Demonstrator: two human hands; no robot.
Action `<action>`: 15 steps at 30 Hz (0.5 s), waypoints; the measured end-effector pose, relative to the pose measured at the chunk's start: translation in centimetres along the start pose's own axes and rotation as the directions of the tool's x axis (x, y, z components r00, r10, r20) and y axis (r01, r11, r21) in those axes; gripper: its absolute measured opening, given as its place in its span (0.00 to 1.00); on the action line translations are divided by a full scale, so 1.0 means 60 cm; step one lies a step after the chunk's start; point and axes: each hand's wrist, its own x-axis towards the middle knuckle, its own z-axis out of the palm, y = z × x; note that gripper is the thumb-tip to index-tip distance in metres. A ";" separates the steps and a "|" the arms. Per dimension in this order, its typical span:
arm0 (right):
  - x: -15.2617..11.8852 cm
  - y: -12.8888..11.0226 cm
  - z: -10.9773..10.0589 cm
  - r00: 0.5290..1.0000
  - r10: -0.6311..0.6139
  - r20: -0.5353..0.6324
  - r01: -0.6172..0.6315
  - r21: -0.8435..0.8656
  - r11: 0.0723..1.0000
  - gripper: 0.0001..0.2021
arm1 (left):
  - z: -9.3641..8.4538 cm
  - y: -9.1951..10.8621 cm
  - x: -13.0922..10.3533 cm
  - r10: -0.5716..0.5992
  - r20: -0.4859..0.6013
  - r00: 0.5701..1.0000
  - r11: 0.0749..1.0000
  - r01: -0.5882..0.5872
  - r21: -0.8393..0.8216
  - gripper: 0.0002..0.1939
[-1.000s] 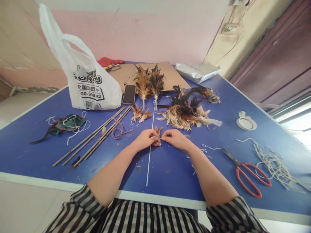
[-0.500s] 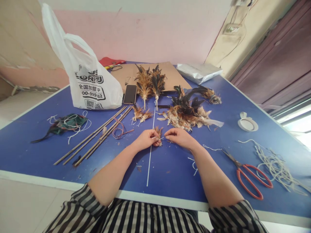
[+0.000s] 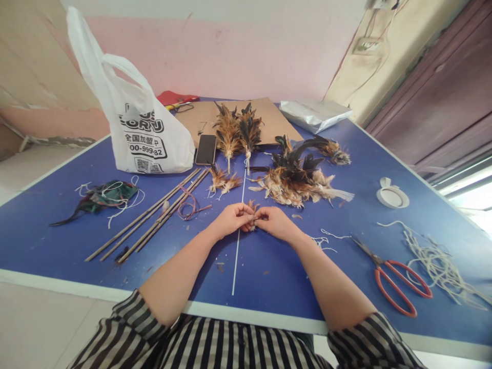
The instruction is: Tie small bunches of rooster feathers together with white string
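Observation:
My left hand [image 3: 235, 217] pinches a small brown feather bunch [image 3: 252, 206] over the blue table, near the white line. Against it, my right hand [image 3: 273, 221] has its fingers pressed together at the base of the bunch; what they grip is too small to make out. Two small tied feather bunches [image 3: 224, 183] lie just beyond my left hand. A loose heap of brown, black and cream feathers [image 3: 295, 179] lies beyond my right hand. Two larger feather bundles [image 3: 238, 130] rest partly on brown cardboard [image 3: 274, 120].
On the left are thin sticks [image 3: 154, 220], a white bag [image 3: 149, 133], a phone [image 3: 206, 149] and a dark green bundle [image 3: 109, 197]. Red-handled scissors [image 3: 395, 279], white string [image 3: 438, 266] and a tape roll [image 3: 392, 196] lie right. A silver packet [image 3: 315, 114] is at the back.
My right hand has moved left, closing the gap to my left hand and the small bunch. More white string now shows beside my right forearm.

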 end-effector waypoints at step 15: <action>0.000 0.000 0.005 0.964 0.266 -0.006 -0.249 0.334 0.909 0.05 | 0.005 0.008 -0.018 0.165 -0.279 0.946 0.729 0.073 0.681 0.20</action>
